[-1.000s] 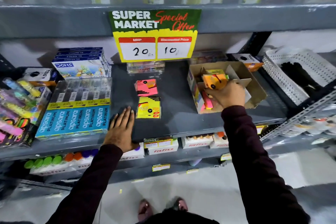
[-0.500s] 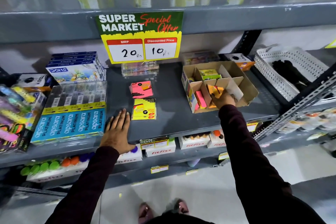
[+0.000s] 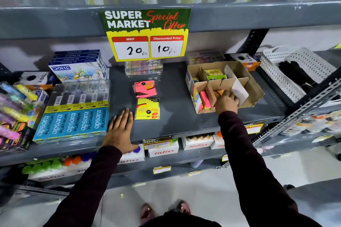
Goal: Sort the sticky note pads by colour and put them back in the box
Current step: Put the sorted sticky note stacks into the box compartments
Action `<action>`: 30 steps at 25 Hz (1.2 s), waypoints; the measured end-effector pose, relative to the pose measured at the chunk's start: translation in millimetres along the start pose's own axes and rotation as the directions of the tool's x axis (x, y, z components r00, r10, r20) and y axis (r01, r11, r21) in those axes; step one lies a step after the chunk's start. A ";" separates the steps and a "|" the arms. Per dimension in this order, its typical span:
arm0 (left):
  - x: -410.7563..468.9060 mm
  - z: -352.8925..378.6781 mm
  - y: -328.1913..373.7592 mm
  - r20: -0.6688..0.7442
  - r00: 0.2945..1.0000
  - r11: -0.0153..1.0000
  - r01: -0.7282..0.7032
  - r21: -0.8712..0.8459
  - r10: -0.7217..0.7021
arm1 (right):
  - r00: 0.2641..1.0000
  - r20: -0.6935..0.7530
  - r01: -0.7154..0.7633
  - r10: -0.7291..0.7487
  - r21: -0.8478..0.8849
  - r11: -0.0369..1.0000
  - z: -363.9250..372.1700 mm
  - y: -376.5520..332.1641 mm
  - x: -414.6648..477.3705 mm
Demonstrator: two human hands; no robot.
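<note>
Pink pad (image 3: 205, 99) on edge in box (image 3: 255, 94), long axis front-to-back.

Grey metal shelving (image 3: 184, 125) against a pale wall (image 3: 295, 37), light floor (image 3: 212, 190) below.

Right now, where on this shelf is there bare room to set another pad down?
Widest bare patch: the grey shelf between the yellow pads and the cardboard box. A smaller strip lies along the front edge between the left hand and right hand. Left of the pink pads it narrows against the pencil boxes. The box's front compartments are crowded.
</note>
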State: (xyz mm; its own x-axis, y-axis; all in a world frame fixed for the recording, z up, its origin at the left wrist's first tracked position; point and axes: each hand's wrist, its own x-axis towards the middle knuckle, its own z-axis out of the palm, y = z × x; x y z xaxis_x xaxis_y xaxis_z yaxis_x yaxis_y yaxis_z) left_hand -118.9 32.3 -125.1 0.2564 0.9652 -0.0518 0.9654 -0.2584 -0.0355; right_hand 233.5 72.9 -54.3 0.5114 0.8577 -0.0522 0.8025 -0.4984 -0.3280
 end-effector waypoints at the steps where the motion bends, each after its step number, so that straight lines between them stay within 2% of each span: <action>1: -0.2 0.0 0.0 -0.002 1.000 1.000 -0.002 -0.004 0.002 | 0.995 -0.086 0.044 -0.045 -0.022 0.999 -5.9 -11.6 -6.8; 3: -0.8 -0.9 0.1 -0.008 1.000 1.000 -0.008 -0.010 0.008 | 0.952 -0.235 0.195 -0.197 -0.032 0.980 -10.8 -42.8 -28.5; 5: -1.3 -2.5 -0.2 0.000 1.000 0.998 -0.018 -0.054 0.018 | 0.903 -0.240 0.380 -0.358 0.051 0.924 -4.0 -75.9 -56.2; 7: -1.6 -3.8 -0.5 0.006 1.000 0.995 -0.030 -0.091 0.031 | 0.885 -0.025 0.463 -0.465 0.153 0.873 13.4 -105.8 -78.9; 9: -0.9 -3.5 -0.7 0.009 1.000 0.996 -0.026 -0.082 0.027 | 0.854 0.211 0.466 -0.476 0.098 0.879 37.9 -126.8 -92.1; 10: -0.5 -3.2 -0.6 0.011 1.000 0.997 -0.017 -0.071 0.018 | 0.849 0.269 0.455 -0.456 0.070 0.888 49.5 -134.0 -95.7; 14: 0.7 -3.0 -0.3 0.016 1.000 0.997 0.011 -0.082 -0.010 | 0.822 0.354 0.482 -0.446 -0.015 0.876 74.3 -149.4 -94.9; 16: 0.7 -2.5 -0.3 0.013 1.000 0.996 0.015 -0.085 -0.014 | 0.773 0.408 0.543 -0.486 -0.029 0.839 73.0 -152.4 -82.3; 19: 0.5 -2.6 0.4 0.001 1.000 0.996 0.007 -0.092 -0.007 | 0.662 0.488 0.664 -0.569 -0.029 0.747 62.8 -154.0 -59.0; 21: -0.3 -3.2 0.0 -0.003 1.000 0.996 0.003 -0.094 -0.003 | 0.620 0.512 0.705 -0.595 -0.030 0.709 57.7 -154.5 -49.8; 25: -1.7 -3.0 0.2 -0.017 1.000 0.994 0.004 -0.112 -0.006 | 0.627 0.443 0.730 -0.641 -0.046 0.682 56.3 -148.9 -53.1; 28: -2.2 -2.3 0.1 -0.029 1.000 0.996 0.005 -0.092 -0.007 | 0.689 0.371 0.686 -0.623 -0.055 0.725 46.3 -132.1 -60.5; 30: -2.9 -2.5 -0.7 -0.034 0.999 0.997 -0.007 -0.079 0.004 | 0.749 0.272 0.636 -0.605 -0.038 0.771 28.9 -112.5 -64.2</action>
State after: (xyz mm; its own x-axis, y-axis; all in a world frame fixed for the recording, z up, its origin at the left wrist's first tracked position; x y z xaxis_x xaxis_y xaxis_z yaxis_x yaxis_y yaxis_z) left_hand -120.1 29.8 -122.5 0.2621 0.9649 -0.0179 0.9643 -0.2611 0.0438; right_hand 101.5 77.5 -41.3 -0.1859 0.9778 -0.0972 0.9555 0.1568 -0.2499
